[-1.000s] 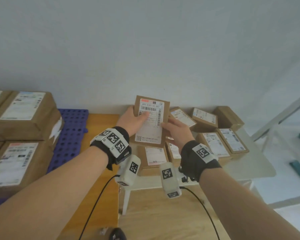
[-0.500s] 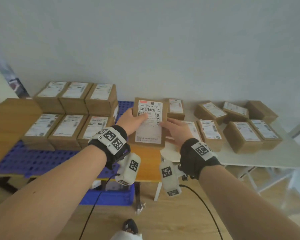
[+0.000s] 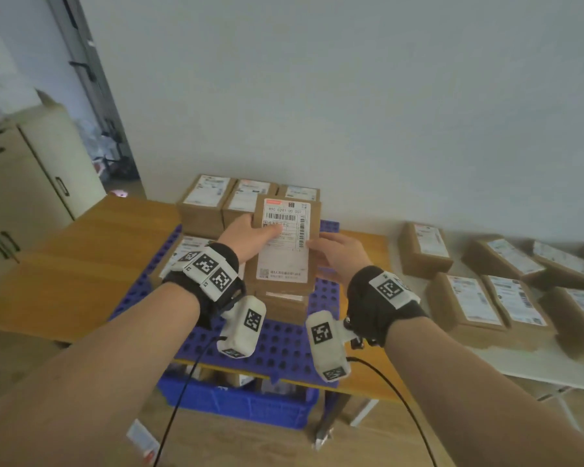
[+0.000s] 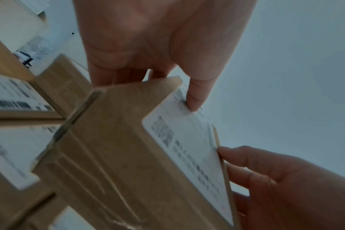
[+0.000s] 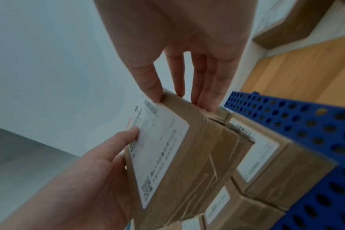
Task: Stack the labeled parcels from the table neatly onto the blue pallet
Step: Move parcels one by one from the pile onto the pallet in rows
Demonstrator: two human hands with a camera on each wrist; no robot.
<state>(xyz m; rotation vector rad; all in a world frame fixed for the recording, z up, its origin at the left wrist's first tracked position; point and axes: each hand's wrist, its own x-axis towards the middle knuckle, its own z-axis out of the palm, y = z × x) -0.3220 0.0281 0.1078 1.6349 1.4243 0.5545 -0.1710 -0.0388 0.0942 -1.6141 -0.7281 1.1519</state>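
I hold a brown parcel (image 3: 285, 246) with a white barcode label facing up, between both hands, over the blue pallet (image 3: 284, 345). My left hand (image 3: 250, 234) grips its left side, thumb (image 4: 195, 96) on the label and fingers underneath. My right hand (image 3: 331, 251) grips the right side, thumb at the label's edge, fingers (image 5: 207, 96) along the side wall. The held parcel (image 5: 177, 155) hangs just above a stacked parcel (image 3: 284, 306) at the pallet's front right. More labeled parcels (image 3: 206, 200) fill the back row.
The pallet lies on a wooden table (image 3: 64, 271). Several labeled parcels (image 3: 425, 247) lie on the white table (image 3: 536, 365) to the right. A blue crate (image 3: 236, 399) stands on the floor below. A cabinet (image 3: 21, 173) is at the far left.
Both hands have carried the parcel left from the white table to above the pallet. My view turned left with it. The grip on the parcel is unchanged.
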